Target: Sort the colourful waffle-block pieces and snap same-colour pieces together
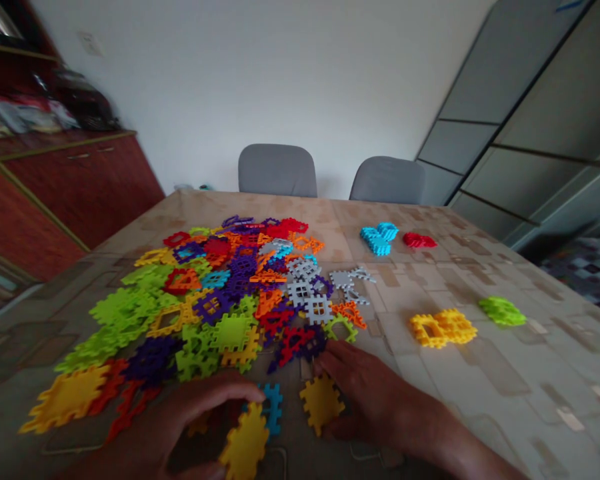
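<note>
My left hand (153, 433), low in the view, grips a yellow interlocking tile (247, 443) with toothed edges between thumb and fingers. Just behind that piece, a blue interlocking tile (274, 408) shows in part. My right hand (375, 393) curls around another yellow square tile (323, 401), with fingers at its far edge and the thumb at its near edge. Beyond both hands spreads a mixed heap of interlocking tiles (235, 267) in green, purple, orange, red, grey and yellow. A green tile with an opening (341, 327) lies by my right fingertips.
Right of the heap stand separate stacks: blue tiles (379, 239), red tiles (420, 240), yellow tiles (443, 328) and green tiles (503, 311). Several grey tiles (350, 280) lie beside the heap. Two grey chairs (277, 170) stand behind the patterned table (480, 393).
</note>
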{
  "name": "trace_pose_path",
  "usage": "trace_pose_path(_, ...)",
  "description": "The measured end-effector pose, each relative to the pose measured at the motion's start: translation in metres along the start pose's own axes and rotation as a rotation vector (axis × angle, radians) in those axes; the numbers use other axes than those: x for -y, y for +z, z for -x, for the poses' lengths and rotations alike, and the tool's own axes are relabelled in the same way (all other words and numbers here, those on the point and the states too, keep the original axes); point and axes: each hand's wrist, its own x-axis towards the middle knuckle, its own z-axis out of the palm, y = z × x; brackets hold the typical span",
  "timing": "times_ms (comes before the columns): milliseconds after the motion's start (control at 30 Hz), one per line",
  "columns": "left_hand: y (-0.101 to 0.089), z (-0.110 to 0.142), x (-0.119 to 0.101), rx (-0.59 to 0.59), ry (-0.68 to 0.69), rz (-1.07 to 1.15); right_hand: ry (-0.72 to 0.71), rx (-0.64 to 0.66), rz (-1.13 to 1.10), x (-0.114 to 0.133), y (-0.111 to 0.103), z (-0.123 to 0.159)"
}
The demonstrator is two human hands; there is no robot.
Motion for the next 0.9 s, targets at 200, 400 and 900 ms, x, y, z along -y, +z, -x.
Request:
trace_pose_path(200,-0.014,-0.006,-0.019,0.066,0.005,-0.006,0.027,0.02,0.01,0.002,-0.001,0.0)
trace_pose_path(400,-0.048,-0.004,-0.015,-0.015,-0.017,-0.023,0.046,0.003,0.036,0.0,0.002,0.001)
trace_pose_path(900,0.007,-0.025,-0.06,0.154,0.105,-0.091,0.002,0.024,0.064,-0.002,-0.022,0.007)
